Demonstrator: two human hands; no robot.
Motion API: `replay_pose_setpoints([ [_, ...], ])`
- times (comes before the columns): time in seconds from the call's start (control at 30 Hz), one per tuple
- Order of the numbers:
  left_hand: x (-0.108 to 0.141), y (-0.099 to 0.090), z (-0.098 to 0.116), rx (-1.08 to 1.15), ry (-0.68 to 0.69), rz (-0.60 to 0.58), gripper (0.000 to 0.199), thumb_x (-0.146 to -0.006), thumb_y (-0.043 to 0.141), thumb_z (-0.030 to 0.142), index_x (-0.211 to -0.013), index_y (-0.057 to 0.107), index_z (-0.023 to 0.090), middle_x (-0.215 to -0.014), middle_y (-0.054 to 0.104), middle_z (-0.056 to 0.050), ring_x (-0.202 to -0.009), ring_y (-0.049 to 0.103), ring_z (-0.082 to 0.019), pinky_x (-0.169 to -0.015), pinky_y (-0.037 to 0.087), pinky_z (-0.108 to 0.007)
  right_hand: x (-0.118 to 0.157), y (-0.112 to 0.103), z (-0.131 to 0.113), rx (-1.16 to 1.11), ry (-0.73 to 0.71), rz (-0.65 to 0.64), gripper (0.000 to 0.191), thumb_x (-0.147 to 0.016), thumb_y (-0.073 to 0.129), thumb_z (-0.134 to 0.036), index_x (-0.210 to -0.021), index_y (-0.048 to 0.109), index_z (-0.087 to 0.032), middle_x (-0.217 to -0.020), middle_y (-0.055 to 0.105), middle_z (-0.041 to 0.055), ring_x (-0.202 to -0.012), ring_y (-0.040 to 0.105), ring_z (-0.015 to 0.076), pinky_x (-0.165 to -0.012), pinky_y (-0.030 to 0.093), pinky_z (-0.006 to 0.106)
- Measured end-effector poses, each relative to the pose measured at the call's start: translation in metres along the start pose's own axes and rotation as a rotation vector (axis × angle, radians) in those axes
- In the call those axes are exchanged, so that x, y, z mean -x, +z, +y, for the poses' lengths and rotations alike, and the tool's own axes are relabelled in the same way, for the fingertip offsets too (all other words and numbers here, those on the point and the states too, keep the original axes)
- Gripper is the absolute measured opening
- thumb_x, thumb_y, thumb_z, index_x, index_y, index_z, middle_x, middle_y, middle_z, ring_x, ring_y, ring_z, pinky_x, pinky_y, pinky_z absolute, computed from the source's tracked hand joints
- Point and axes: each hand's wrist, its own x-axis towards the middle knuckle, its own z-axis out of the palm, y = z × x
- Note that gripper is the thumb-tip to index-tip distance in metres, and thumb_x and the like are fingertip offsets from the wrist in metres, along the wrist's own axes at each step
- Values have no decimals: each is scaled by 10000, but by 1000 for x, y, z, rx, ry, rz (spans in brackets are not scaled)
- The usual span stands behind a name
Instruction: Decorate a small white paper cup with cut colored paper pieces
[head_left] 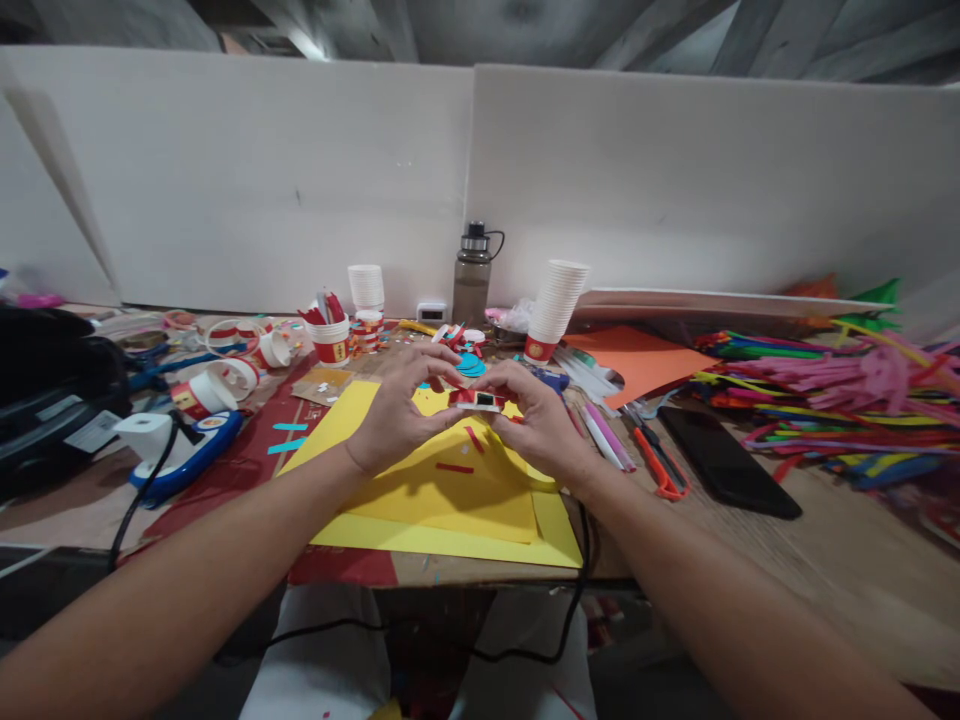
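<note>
Both my hands pinch a small red-and-white piece (480,401), held up over yellow paper; a dark square shows in its middle, and it may be cut from a paper cup. My left hand (409,400) has its thumb and fingers closed at the left end. At the right end, my right hand (536,410) grips it between thumb and fingertips. Below lie yellow sheets (442,500), one over another, with thin red strips (454,468) on top. Blue paper discs (472,366) lie just behind the hands.
Paper cup stacks (556,300), a bottle (472,275) and a cup of red pieces (330,342) stand behind. Orange-handled scissors (656,455), a phone (727,460) and pipe cleaners (847,380) lie right. A blue-white power strip (187,460) sits left; a black cable (585,560) hangs over the front edge.
</note>
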Motion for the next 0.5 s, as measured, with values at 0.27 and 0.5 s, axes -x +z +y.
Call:
replay_pose_setpoints([
  [0.27,-2,3,-4,304,-536,-100,448,-721,766,372,-1089,610,171,-1115,636,-101,-968,619,-190,-809,499,-317,-1,7,15,-366,437,-107,193,-707,620,-189,-897,587,-204,-761,590,-31,-718,575,136,-660,452,260],
  [0.5,2,6,-10,561,-759,-175,328,-726,753,415,-920,692,157,-917,695,-49,-808,613,-155,-758,456,-283,-1,9,20,-462,587,-73,398,-607,677,-165,-959,498,-211,-784,594,-45,-733,611,144,-670,494,279],
])
